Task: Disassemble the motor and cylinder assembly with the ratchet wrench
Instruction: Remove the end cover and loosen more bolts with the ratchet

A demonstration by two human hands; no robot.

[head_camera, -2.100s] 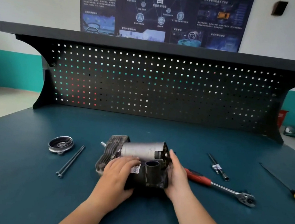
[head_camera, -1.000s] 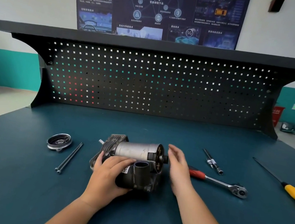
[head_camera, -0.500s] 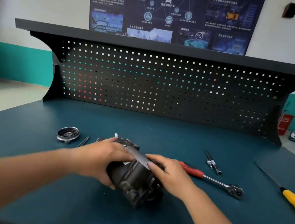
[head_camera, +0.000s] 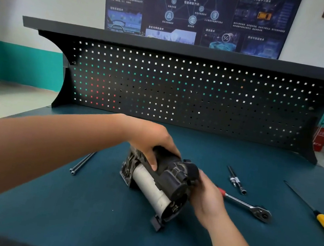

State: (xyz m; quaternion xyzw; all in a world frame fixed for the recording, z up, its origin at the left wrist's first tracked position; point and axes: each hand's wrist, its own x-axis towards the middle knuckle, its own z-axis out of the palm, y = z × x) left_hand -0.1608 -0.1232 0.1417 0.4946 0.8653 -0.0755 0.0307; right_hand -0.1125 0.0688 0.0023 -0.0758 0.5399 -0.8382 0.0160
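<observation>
The motor and cylinder assembly (head_camera: 158,187) lies on the teal bench top, its silver motor can pointing toward me and its black housing on the right side. My left hand (head_camera: 150,140) grips the top of the assembly from above, thumb down over the can. My right hand (head_camera: 206,198) holds the assembly's right side, fingers curled against the black housing. The ratchet wrench (head_camera: 249,208) with a red handle lies on the bench just right of my right hand, untouched.
Two long bolts (head_camera: 82,162) lie left of the assembly. A socket extension (head_camera: 236,180) lies behind the ratchet. A yellow-handled screwdriver (head_camera: 322,222) sits at the far right. A black pegboard (head_camera: 182,92) with a shelf closes the bench's back edge.
Both hands have turned the assembly, so the silver can now points toward me instead of lying crosswise. My left arm now reaches over from the left. The round cap on the left is now hidden.
</observation>
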